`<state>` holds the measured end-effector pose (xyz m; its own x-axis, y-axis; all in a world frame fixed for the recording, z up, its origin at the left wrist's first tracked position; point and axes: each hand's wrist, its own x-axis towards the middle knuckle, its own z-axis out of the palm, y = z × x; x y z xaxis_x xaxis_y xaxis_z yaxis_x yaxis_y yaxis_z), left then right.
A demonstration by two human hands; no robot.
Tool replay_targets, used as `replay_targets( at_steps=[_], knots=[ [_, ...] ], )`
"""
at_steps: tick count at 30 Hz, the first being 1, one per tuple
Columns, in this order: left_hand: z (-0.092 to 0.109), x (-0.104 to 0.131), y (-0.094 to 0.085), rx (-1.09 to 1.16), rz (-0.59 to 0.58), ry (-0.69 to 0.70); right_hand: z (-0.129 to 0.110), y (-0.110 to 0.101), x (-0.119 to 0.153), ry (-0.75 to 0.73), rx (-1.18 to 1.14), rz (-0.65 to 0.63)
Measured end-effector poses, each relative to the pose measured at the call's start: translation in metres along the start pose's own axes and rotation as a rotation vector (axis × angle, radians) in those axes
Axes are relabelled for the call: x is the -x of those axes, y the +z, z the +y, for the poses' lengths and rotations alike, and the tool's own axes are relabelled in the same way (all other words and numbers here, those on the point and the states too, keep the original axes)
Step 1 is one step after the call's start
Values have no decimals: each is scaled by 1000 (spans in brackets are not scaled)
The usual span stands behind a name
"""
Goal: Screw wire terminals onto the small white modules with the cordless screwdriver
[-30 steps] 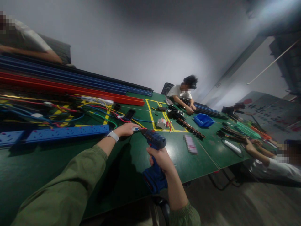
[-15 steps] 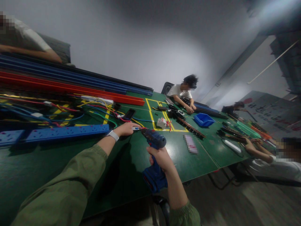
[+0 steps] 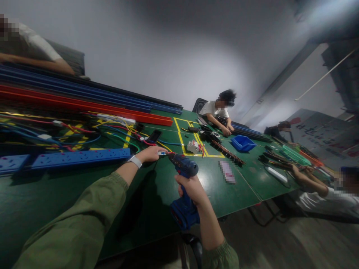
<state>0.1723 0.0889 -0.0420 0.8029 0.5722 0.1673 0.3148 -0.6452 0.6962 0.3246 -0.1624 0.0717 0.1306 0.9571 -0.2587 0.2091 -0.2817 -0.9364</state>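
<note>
My right hand (image 3: pixel 192 186) is wrapped around the grip of a blue cordless drill (image 3: pixel 183 164), its finger near the trigger and its battery base low over the table edge. The drill's nose points left, toward what my left hand holds. My left hand (image 3: pixel 151 153), with a watch on the wrist, pinches a small white block with a blue detail (image 3: pixel 162 153), which looks like a circuit breaker. The drill tip meets or nearly meets this block; contact is too small to make out. Just beyond lies a cluster of white circuit breakers (image 3: pixel 193 146) with red toggles.
A blue power strip (image 3: pixel 81 158) and tangled coloured wires (image 3: pixel 112 129) lie left, before orange (image 3: pixel 140 114) and blue channels. A dark phone (image 3: pixel 154 136), a blue bin (image 3: pixel 242 143) and copper-coloured strips (image 3: pixel 228 151) are further off. Co-workers sit across and at right (image 3: pixel 308 177).
My hands and the drill stay in nearly the same place. The co-worker at the right has shifted slightly, moving the head and arms.
</note>
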Motion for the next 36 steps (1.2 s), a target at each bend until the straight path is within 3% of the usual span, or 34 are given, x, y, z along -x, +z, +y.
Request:
replay_targets(
  at_steps=[28, 36],
  knots=[
    [4, 2, -2, 8, 6, 17, 5, 0, -5, 33, -52, 12],
    [18, 7, -6, 39, 24, 17, 4, 1, -5, 37, -58, 17]
  ],
)
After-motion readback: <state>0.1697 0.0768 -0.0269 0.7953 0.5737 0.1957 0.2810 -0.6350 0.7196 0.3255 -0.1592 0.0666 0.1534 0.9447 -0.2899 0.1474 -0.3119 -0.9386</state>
